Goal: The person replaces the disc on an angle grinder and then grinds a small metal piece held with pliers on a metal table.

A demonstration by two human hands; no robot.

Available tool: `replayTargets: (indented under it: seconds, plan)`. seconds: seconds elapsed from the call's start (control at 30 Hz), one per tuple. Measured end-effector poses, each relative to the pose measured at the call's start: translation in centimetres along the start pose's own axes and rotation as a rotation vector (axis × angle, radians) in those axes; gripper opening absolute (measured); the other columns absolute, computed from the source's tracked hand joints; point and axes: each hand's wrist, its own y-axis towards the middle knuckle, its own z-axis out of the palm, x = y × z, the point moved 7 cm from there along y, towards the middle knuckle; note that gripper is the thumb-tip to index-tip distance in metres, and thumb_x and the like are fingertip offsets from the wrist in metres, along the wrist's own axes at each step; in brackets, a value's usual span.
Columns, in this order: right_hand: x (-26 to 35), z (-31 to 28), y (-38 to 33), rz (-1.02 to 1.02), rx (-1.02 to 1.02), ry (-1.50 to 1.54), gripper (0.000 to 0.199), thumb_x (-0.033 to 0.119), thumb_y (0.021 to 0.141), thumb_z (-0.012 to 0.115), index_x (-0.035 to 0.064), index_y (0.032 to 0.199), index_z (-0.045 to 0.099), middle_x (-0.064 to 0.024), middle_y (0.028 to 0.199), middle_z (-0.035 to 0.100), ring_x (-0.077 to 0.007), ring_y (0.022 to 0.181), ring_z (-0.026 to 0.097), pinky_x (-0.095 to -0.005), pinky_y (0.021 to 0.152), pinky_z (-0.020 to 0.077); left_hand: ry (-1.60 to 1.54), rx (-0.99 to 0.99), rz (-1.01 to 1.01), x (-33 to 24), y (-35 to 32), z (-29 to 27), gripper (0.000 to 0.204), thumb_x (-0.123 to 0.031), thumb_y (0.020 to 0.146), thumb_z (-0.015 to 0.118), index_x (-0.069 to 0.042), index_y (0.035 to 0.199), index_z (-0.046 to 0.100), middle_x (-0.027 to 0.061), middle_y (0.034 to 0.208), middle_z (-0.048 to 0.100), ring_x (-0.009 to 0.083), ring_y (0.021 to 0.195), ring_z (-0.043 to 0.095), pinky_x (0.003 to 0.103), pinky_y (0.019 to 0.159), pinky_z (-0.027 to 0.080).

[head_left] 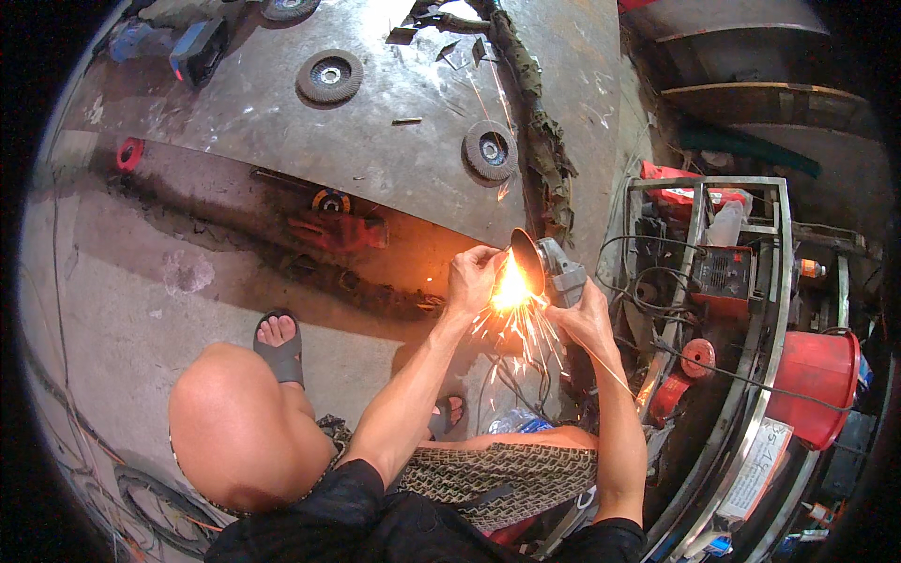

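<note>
Sparks fly just right of the frame's centre, where the right hand is wrapped tight around the grey angle grinder, its disc tilted into a bright orange burst. The left hand sits just left of the glare, fingers pinched shut on something small at the disc; what it is I cannot tell through the flash. Labels: a white rectangular tag with dark marks hangs on the curved steel frame at lower right, just below the red bucket. A red box-shaped welder sits inside that frame. Above, the big steel sheet carries two round flap discs, its curved edge running just above the hands. Open concrete floor lies at the left, beyond the sandalled foot.
</note>
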Motion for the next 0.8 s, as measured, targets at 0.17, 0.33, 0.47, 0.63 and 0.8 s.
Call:
replayTargets:
  seconds: [0.17, 0.33, 0.47, 0.63, 0.8]
  plan:
    - [0.3, -0.3, -0.4, -0.020, -0.027, 0.050, 0.057, 0.026, 0.062, 0.083, -0.0017, 0.107, 0.063, -0.0190, 0.103, 0.071, -0.0303, 0.095, 0.068, -0.0389, 0.086, 0.0522, -0.018, 0.020, 0.019, 0.6, 0.3, -0.3, 0.023, -0.020, 0.093, 0.071, 0.003, 0.097, 0.075, 0.0086, 0.080, 0.074, 0.0104, 0.072, 0.068, 0.027, 0.062, 0.054]
    - [0.3, -2.2, -1.4, 0.040, -0.075, 0.342, 0.040, 0.012, 0.070, 0.081, -0.0003, 0.103, 0.063, -0.0065, 0.090, 0.067, -0.0148, 0.077, 0.062, -0.0314, 0.073, 0.0504, -0.217, 0.172, -0.033, 0.5, 0.2, -0.6, 0.027, -0.017, 0.092, 0.071, 0.007, 0.105, 0.071, 0.0110, 0.085, 0.073, 0.0134, 0.072, 0.069, 0.027, 0.066, 0.059]
    - [1.0, -3.6, -2.4, 0.111, -0.128, 0.526, 0.036, 0.011, 0.070, 0.080, 0.0009, 0.100, 0.063, -0.0053, 0.087, 0.066, -0.0146, 0.072, 0.062, -0.0305, 0.066, 0.0501, -0.341, 0.241, -0.106, -0.1, -0.1, -1.1, 0.026, -0.012, 0.091, 0.072, 0.010, 0.104, 0.070, 0.0107, 0.086, 0.072, 0.0145, 0.074, 0.070, 0.028, 0.068, 0.059]
    - [-1.4, -4.4, -2.8, 0.154, -0.204, 0.596, 0.034, 0.012, 0.072, 0.080, -0.0008, 0.099, 0.064, -0.0047, 0.085, 0.067, -0.0143, 0.072, 0.061, -0.0296, 0.068, 0.0499, 0.378, 0.055, 0.275, -9.5, -0.2, -1.8, 0.022, -0.014, 0.087, 0.073, 0.003, 0.102, 0.073, 0.0130, 0.085, 0.073, 0.0225, 0.078, 0.071, 0.035, 0.069, 0.057]
    - [-1.4, -4.5, -3.2, 0.156, -0.261, 0.514, 0.034, 0.012, 0.069, 0.080, -0.0006, 0.095, 0.061, -0.0065, 0.081, 0.065, -0.0164, 0.070, 0.063, -0.0325, 0.065, 0.0501, 0.942, -0.140, 0.548, -10.9, 2.0, -2.4, 0.014, -0.015, 0.081, 0.075, -0.007, 0.093, 0.076, 0.0129, 0.088, 0.066, 0.0352, 0.084, 0.065, 0.045, 0.076, 0.052]
